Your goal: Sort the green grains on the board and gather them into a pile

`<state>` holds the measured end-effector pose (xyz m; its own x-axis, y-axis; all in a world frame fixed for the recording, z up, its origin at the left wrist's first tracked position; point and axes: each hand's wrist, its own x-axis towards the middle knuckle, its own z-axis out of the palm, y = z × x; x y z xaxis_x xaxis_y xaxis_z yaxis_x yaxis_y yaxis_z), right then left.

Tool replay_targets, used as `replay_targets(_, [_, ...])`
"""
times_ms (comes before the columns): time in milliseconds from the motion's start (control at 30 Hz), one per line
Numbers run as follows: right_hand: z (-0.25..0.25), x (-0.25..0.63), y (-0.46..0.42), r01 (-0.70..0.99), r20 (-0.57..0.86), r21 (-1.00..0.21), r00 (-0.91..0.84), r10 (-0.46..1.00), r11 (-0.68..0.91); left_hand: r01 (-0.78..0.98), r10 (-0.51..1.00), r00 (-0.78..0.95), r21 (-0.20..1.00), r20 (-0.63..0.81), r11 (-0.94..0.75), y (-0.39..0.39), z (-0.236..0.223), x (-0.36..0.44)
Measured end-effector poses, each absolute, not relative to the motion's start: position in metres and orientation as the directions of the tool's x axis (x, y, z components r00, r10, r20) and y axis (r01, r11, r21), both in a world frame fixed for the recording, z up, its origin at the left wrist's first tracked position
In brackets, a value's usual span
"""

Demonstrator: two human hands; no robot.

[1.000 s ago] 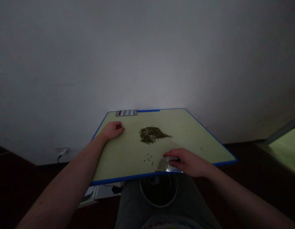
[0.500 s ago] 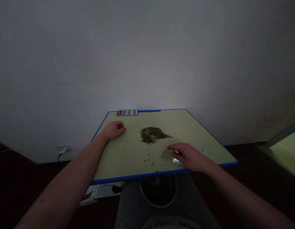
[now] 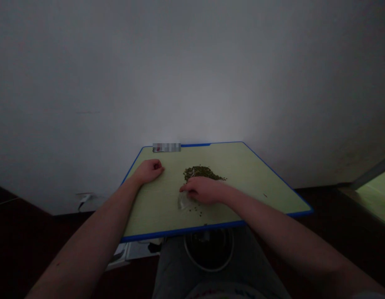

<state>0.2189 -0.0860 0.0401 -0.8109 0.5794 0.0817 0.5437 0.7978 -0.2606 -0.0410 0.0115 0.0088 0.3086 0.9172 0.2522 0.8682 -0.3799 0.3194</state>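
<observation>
My right hand (image 3: 204, 190) grips a clear plastic cup (image 3: 184, 201), tipped low over the board, its mouth partly hidden. Just beyond the hand lies a heap of small greenish-brown beans or seeds (image 3: 200, 170); my fingers cover its near part. Several stray grains (image 3: 200, 214) are scattered on the near side, close to the cup. My left hand (image 3: 150, 171) rests on the left of the board in a loose fist, with nothing visible in it.
The pale tabletop (image 3: 257, 174) has a blue rim. At its far left edge lies a phone (image 3: 166, 148), against the wall. A metal bowl (image 3: 209, 270) sits on my lap below the near edge. One small dark sliver (image 3: 265, 195) lies at the right.
With the cup in it, my right hand moved from the near right edge leftward and away, to the near side of the heap. My left hand stayed put.
</observation>
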Motion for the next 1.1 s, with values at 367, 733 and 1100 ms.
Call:
replay_targets(367, [0.053,0.23,-0.102,0.492,-0.027,-0.269,-0.863,0.504,0.828,0.867,0.914,0.318,0.313,0.253,-0.388,0.01,0.01,-0.04])
replay_targets(733, [0.052,0.255,-0.122,0.569,-0.01,-0.328,-0.8,0.6,0.754,0.858,0.919,0.312,0.344,0.24,-0.381,0.009,0.012,-0.039])
replay_targets(1100, [0.044,0.267,-0.139,0.646,-0.008,-0.401,-0.712,0.702,0.65,0.861,0.916,0.315,0.331,0.248,-0.386,0.01,0.011,-0.04])
